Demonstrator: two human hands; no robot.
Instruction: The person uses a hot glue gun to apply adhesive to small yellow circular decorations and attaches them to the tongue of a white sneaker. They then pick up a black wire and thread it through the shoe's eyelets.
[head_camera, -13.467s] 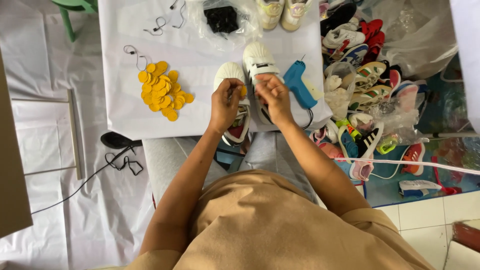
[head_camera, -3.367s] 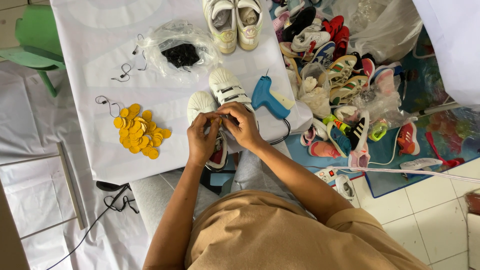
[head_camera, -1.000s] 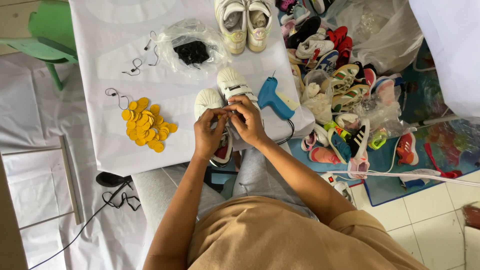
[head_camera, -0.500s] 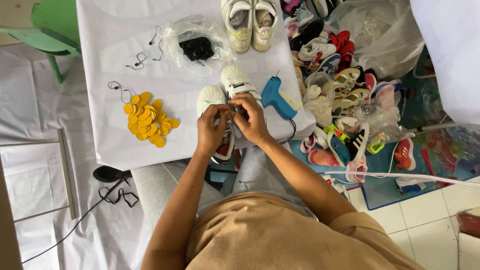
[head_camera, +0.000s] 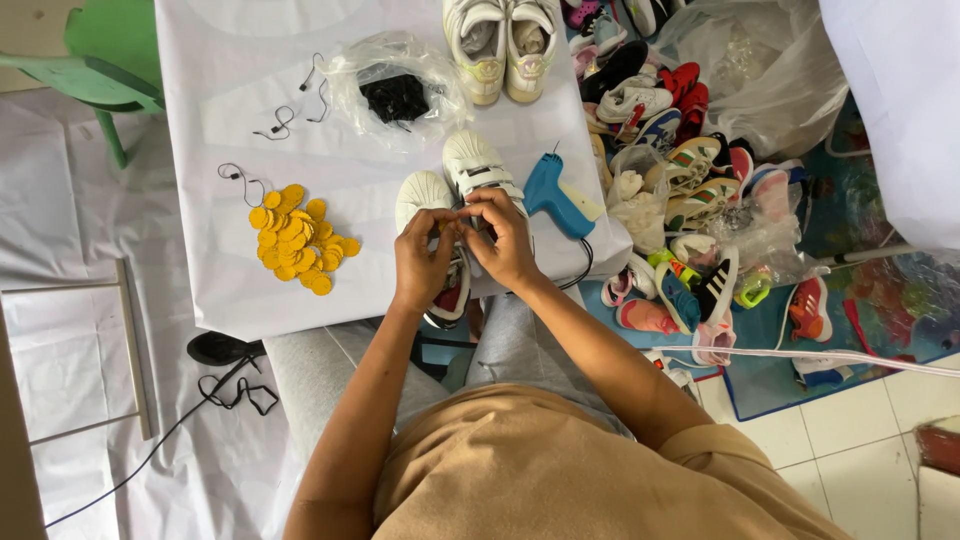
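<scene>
Two small white sneakers lie side by side at the near edge of a white-covered table (head_camera: 220, 300). My left hand (head_camera: 424, 258) rests on the left sneaker (head_camera: 420, 193), fingers pinched at its laces. Over the right sneaker (head_camera: 478, 163) my right hand (head_camera: 505, 240) meets the left, fingertips together on something small that I cannot make out. A pile of yellow round tags (head_camera: 298, 238) lies to the left, and a blue glue gun (head_camera: 557, 193) to the right of my hands.
Another white pair of shoes (head_camera: 503, 40) stands at the table's far edge beside a clear bag of black strings (head_camera: 396, 92). A heap of colourful small shoes (head_camera: 690, 200) fills the floor at right. A green chair (head_camera: 95, 60) is at top left.
The view has shifted a little. My hands stay together on the two white sneakers, with only small finger movements.
</scene>
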